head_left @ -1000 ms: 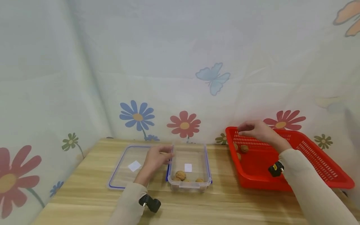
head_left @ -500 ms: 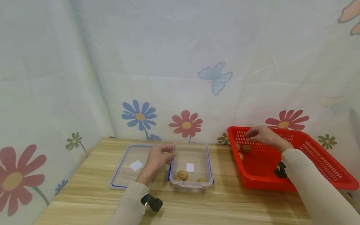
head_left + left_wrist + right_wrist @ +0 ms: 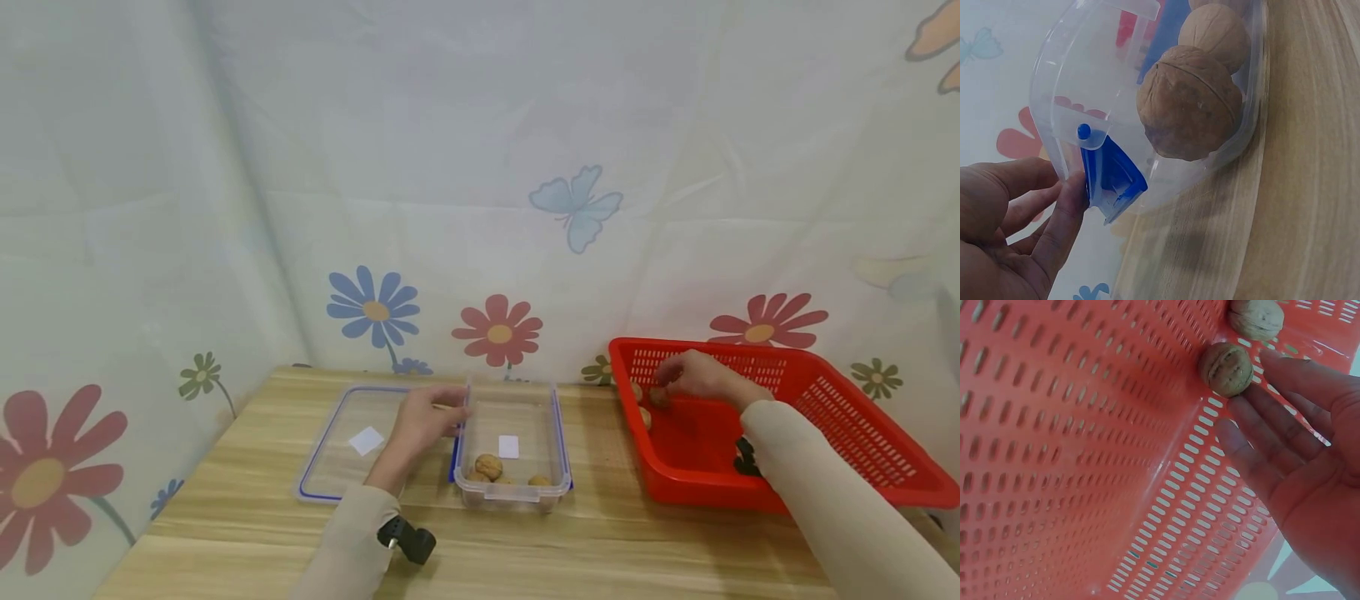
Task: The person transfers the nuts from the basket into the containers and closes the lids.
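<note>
The left hand (image 3: 422, 422) holds the left rim of a clear plastic food container (image 3: 512, 492), its fingertips beside a blue latch (image 3: 1110, 178) in the left wrist view. Several walnuts (image 3: 488, 466) lie at the container's near end. Inside the red plastic basket (image 3: 716, 490), the right hand (image 3: 699, 375) reaches down at the far left corner. Its fingers spread around a walnut (image 3: 1226, 369) in the right wrist view, fingertips right at the shell and the thumb slightly apart. Another walnut (image 3: 1255, 319) lies just beyond.
Left of the container lies a clear lid (image 3: 330, 450) with a blue seal and a white label. Both stand on a wooden table (image 3: 480, 554). A flower-printed curtain (image 3: 420, 167) hangs behind the table.
The right hand has moved right and then down into the basket, onto a walnut. The left hand stays at the container's rim. The head view has shifted slightly.
</note>
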Tool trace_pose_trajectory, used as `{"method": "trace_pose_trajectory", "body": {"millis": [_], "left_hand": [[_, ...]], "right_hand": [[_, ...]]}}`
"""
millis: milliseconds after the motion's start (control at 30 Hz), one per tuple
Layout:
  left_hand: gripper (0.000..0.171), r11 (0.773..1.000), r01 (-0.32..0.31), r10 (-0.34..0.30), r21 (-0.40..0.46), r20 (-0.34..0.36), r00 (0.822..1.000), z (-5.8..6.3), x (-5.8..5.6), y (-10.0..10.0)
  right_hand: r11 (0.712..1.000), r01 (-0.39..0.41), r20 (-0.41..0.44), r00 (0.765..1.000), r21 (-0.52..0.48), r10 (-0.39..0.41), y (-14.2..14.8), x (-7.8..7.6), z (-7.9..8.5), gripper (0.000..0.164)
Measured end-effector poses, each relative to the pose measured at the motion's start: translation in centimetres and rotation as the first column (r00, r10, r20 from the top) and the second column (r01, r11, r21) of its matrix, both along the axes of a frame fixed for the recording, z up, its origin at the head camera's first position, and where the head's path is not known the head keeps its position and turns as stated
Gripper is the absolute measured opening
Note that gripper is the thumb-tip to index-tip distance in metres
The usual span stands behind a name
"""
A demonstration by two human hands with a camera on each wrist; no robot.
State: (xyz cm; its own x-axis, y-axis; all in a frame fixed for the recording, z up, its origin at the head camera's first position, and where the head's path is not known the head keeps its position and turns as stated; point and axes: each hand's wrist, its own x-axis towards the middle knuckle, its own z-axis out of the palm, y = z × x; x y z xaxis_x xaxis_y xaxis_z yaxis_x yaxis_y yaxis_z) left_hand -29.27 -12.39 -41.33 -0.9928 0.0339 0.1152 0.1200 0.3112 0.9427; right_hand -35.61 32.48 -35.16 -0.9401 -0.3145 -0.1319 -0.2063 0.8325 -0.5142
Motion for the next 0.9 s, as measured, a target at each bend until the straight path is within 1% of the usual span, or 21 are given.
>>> {"method": "trace_pose_trajectory", "body": {"millis": [267,467,633,767,900], "left_hand": [[0.032,1.0,0.0,0.0,0.006,0.002,1.0,-0.03,-0.12,0.02],[0.032,1.0,0.006,-0.006,0.007,0.006,1.0,-0.15,-0.12,0.01],[0.032,1.0,0.007,-0.007,0.003,0.006,1.0,-0.21,-0.2,-0.02],[0.032,1.0,0.008,-0.008,0.006,0.003,1.0,-0.23,-0.25,-0.05],[0.032,1.0,0.008,-0.008,0.0,-0.005,1.0,-0.2,-0.15,-0.08]], "right_hand": [[1.0,-0.006,0.021,1.0,0.023,0.006,-0.23,0.07,-0.02,0.034],[1.0,0.015,0.038,0.999,0.026,-0.016,-0.31,-0.01,-0.2,0.033],[1.0,0.011,0.044,0.999,0.022,-0.012,-0.22,-0.14,-0.38,0.031],[0.999,-0.001,0.056,0.998,0.042,-0.001,0.0,-0.25,-0.46,0.028],[0.998,-0.003,0.072,0.997,0.055,-0.001,0.17,-0.29,-0.56,0.028]]}}
